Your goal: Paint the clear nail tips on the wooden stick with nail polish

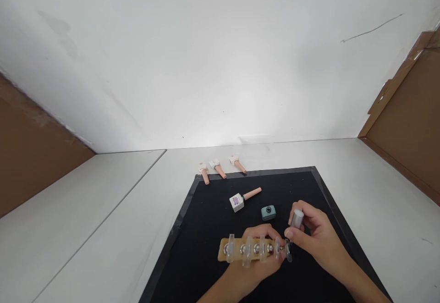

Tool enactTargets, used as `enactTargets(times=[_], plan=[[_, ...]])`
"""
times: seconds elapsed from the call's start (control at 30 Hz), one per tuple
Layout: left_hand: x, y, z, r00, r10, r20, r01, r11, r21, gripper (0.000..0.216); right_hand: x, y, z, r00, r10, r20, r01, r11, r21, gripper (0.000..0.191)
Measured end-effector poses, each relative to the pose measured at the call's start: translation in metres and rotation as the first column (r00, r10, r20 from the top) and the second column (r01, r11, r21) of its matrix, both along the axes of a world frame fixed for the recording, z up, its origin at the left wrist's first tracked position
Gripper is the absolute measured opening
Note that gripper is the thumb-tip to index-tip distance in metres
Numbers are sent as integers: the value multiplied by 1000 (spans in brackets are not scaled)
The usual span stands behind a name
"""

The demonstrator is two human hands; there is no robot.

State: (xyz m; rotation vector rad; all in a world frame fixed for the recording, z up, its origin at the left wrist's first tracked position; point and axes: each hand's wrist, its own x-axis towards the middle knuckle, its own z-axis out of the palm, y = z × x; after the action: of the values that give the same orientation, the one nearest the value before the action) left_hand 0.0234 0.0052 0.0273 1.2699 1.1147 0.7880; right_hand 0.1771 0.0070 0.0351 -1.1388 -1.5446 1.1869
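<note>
My left hand (252, 266) is closed around a tan nail-tip holder (222, 250) that carries several clear false nails (247, 250) on metal studs, held just above the black mat (206, 229). My right hand (314, 234) pinches a silver polish brush cap (296, 219), its brush tip touching the rightmost clear nail (288, 251). The open teal polish bottle (268, 212) stands on the mat just behind my hands.
A white polish bottle with a pink cap (244, 198) lies on the mat's centre. Three more pink-capped bottles (220, 168) lie on the white table (103, 229) beyond the mat's far edge. Brown cardboard panels (409, 124) flank both sides.
</note>
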Motion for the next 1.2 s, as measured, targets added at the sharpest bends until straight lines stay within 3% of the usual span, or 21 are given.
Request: enactTargets(times=[0.27, 0.4, 0.53, 0.7, 0.93, 1.2], plan=[[0, -3, -2, 997, 16, 69, -14, 999, -34, 13, 0, 2, 0, 992, -85, -89, 86, 996, 16, 42], [1, -2, 5, 999, 18, 46, -16, 999, -41, 11, 0, 1, 3, 986, 27, -164, -29, 1000, -9, 47], [5, 1, 8, 1000, 29, 3, -29, 999, -42, 14, -1, 0, 1, 985, 105, -134, -114, 991, -63, 47], [4, -1, 5, 1000, 5, 1, -5, 1000, -5, 11, -2, 0, -5, 994, 22, -106, -30, 997, -74, 43], [0, -2, -3, 1000, -10, -12, 10, 1000, -10, 10, -3, 2, -4, 989, -87, -121, 90, 996, 19, 40], [1, 2, -4, 1000, -12, -2, 12, 1000, 22, 14, 1, 0, -3, 981, 117, -155, -120, 993, -12, 49]])
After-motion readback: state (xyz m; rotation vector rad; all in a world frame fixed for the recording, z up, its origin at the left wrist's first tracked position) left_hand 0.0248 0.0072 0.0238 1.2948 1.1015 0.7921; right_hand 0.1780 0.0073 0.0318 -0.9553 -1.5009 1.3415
